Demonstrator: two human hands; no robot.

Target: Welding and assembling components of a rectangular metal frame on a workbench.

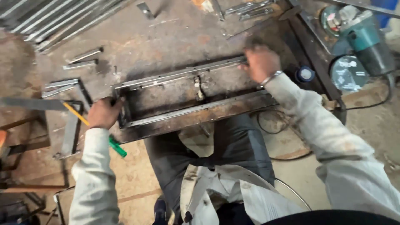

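Note:
A long rectangular frame of grey metal angle bars (196, 107) lies across the rusty steel workbench (166, 37). My left hand (103, 112) grips the frame's left end. My right hand (260, 62), with a metal bangle at the wrist, rests on the far right end of the frame's back bar; motion blur hides whether it grips it. A short cross piece sits inside the frame near its middle.
A teal angle grinder (364, 37) and a cutting disc (349, 74) lie at the right, with a cable trailing down. Short metal strips (81, 58) and a square (71, 125) sit at the left. A yellow-green screwdriver (100, 133) lies under my left wrist. Long bars (62, 18) lie at top left.

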